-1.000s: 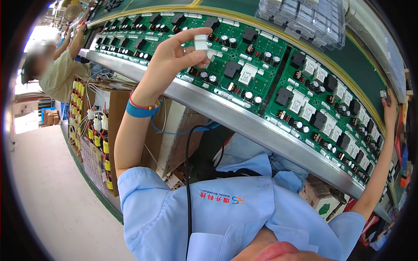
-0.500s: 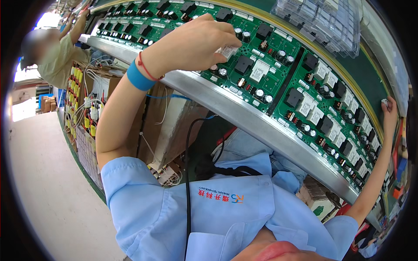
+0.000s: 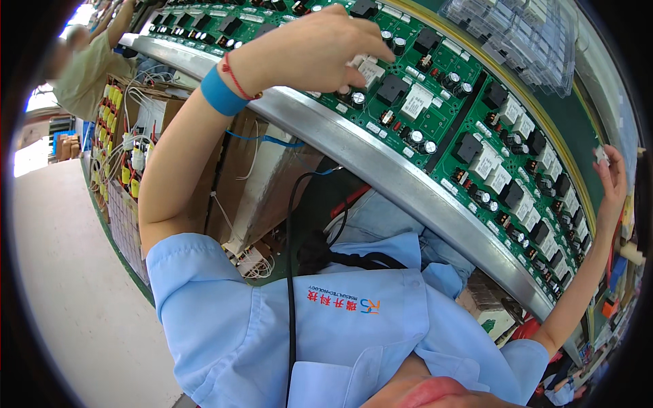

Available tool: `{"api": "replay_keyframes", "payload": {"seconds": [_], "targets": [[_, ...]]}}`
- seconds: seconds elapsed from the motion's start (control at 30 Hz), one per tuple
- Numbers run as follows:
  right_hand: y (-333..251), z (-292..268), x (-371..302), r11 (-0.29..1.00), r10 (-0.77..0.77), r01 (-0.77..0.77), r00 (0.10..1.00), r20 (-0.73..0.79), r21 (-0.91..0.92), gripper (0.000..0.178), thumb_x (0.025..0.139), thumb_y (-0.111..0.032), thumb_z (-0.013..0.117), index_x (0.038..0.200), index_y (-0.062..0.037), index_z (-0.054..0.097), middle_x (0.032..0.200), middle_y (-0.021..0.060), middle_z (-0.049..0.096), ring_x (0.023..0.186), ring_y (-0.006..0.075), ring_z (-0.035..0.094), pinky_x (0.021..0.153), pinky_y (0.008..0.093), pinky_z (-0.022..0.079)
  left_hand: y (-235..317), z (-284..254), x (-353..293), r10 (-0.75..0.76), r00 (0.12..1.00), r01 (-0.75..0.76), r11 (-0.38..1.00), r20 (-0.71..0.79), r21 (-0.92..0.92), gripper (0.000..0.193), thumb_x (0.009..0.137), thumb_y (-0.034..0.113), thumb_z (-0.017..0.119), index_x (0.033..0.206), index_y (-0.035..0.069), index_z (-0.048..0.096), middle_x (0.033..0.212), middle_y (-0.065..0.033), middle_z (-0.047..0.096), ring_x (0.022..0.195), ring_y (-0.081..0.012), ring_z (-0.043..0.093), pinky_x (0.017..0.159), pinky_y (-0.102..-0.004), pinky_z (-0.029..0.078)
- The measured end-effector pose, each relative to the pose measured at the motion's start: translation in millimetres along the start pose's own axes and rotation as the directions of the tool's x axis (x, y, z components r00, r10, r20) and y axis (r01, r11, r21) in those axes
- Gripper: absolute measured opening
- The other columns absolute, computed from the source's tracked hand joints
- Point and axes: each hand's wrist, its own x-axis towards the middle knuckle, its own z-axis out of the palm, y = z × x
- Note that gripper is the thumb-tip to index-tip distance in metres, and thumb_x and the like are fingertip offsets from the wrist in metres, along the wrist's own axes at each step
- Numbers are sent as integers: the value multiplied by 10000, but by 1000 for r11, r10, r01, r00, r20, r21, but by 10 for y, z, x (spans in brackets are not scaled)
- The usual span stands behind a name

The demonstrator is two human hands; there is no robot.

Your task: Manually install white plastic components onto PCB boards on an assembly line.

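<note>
My left hand (image 3: 326, 51), with a blue band and a red cord at its wrist, hovers over the near edge of a green circuit board (image 3: 433, 117). Its fingers are apart, and a white block-shaped relay (image 3: 371, 71) sits on the board beside the thumb and forefinger. Close by on the board stand a black block component (image 3: 392, 89), another white relay (image 3: 416, 102) and silver-topped capacitors (image 3: 422, 141). My right hand (image 3: 612, 178), out at the far right, pinches a small whitish component (image 3: 600, 156); its exact kind is hard to make out.
A metal rail (image 3: 354, 143) runs along the near side of the row of boards. Stacked clear plastic trays (image 3: 517, 44) stand behind. To the left are a carton with yellow wired parts (image 3: 109, 126), a pale tabletop (image 3: 68, 251) and a co-worker (image 3: 88, 75). A black cable (image 3: 291, 272) hangs before me.
My left fingers have spread off the white relay, which now sits on the board. The right hand has turned up, showing its small whitish component more plainly. The whole view has shifted slightly.
</note>
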Motion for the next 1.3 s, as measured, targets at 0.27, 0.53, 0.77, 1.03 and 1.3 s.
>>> {"api": "replay_keyframes", "payload": {"seconds": [0.27, 0.53, 0.77, 1.03, 1.3], "targets": [[-1680, 1269, -190, 939, -156, 1, 892, 425, 343, 446, 822, -100, 705, 1243, -36, 571, 1139, 47, 593, 991, 130, 581, 796, 239, 467, 168, -10, -305, -240, 826, 170, 969, -510, -180, 233, 859, -30, 656, 1069, 49, 720, 949, -57, 692, 830, -170, 621, 744, -259, 474], [-1953, 1885, -190, 944, -329, 275, 834, 443, 184, 371, 801, -10, 677, 1165, -24, 604, 1036, 100, 636, 908, 178, 629, 706, 276, 519, 265, 546, -550, -336, 591, 137, 938, -733, -320, 160, 836, 33, 707, 985, 79, 742, 800, -31, 686, 735, -146, 605, 716, -275, 416], [-1998, 2096, -154, 838, -408, 526, 780, 475, -144, 312, 779, -103, 733, 1058, -45, 607, 946, 107, 686, 886, 282, 667, 723, 375, 529, 262, 663, -620, -397, 486, 100, 910, -779, -402, 145, 837, 32, 706, 975, 57, 744, 786, -32, 695, 736, -140, 622, 738, -258, 414], [-2012, 2124, -108, 800, -383, 558, 758, 527, -221, 296, 768, -157, 758, 1005, -64, 606, 919, 94, 699, 876, 286, 672, 697, 390, 525, 240, 640, -615, -366, 498, 94, 924, -786, -371, 142, 840, 28, 694, 970, 55, 742, 767, -31, 689, 729, -141, 627, 741, -260, 415], [-1985, 2131, -149, 766, -412, 587, 761, 501, -262, 271, 754, -126, 760, 971, -69, 608, 878, 75, 683, 819, 270, 663, 675, 367, 508, 331, 599, -581, -447, 508, 195, 892, -736, -408, 139, 821, 8, 692, 947, 49, 732, 760, -32, 679, 730, -156, 608, 755, -271, 418]]}}
